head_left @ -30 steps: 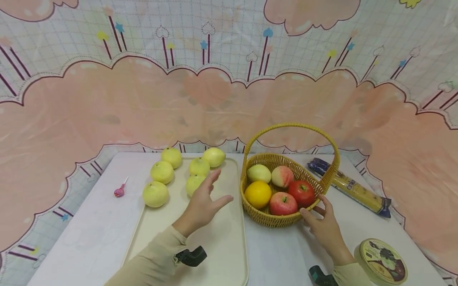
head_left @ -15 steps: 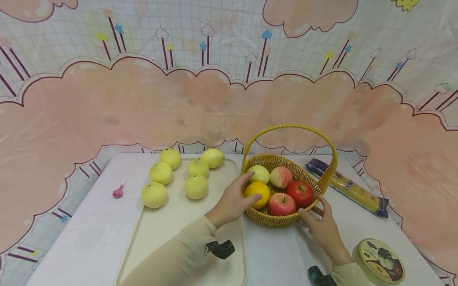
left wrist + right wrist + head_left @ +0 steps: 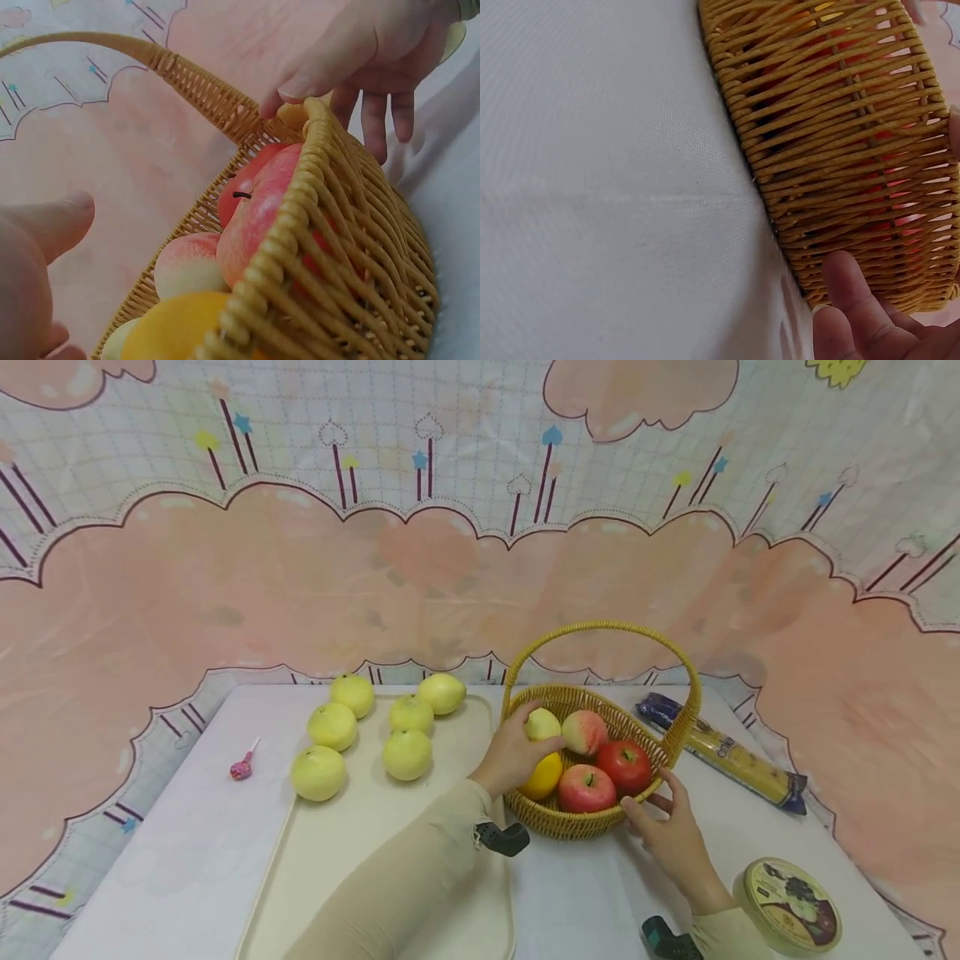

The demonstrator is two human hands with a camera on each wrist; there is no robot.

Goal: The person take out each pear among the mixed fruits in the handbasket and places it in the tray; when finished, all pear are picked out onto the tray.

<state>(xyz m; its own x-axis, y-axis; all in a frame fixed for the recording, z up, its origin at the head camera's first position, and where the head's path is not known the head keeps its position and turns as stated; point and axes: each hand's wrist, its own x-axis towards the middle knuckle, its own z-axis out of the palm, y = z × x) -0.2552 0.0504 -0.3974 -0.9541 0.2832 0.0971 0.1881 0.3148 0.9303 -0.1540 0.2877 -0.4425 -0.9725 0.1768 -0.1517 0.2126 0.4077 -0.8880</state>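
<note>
A woven wicker basket [image 3: 566, 825] with a tall handle stands right of the middle in the head view. In it lie a pale green fruit [image 3: 543, 724], an orange [image 3: 544, 778], a peach [image 3: 584, 732], a red apple [image 3: 624, 767] and a pinker apple [image 3: 587, 788]. My left hand [image 3: 513, 755] reaches over the basket's left side beside the pale green fruit, thumb and fingers spread apart; whether it touches the fruit I cannot tell. At the basket's near right rim my right hand [image 3: 672, 839] grips, thumb over the rim [image 3: 315, 120] and fingers outside against the weave.
Left of the basket, a cream tray [image 3: 352, 877] carries several yellow-green fruits [image 3: 407, 754]. A lollipop [image 3: 242, 768] lies farther left. Behind the basket's right side lies a long yellow packet [image 3: 738, 760]; a round tin [image 3: 793, 904] sits at the near right.
My left hand has moved right from above the tray to over the basket, beside the pale green fruit. The right hand keeps its hold on the rim.
</note>
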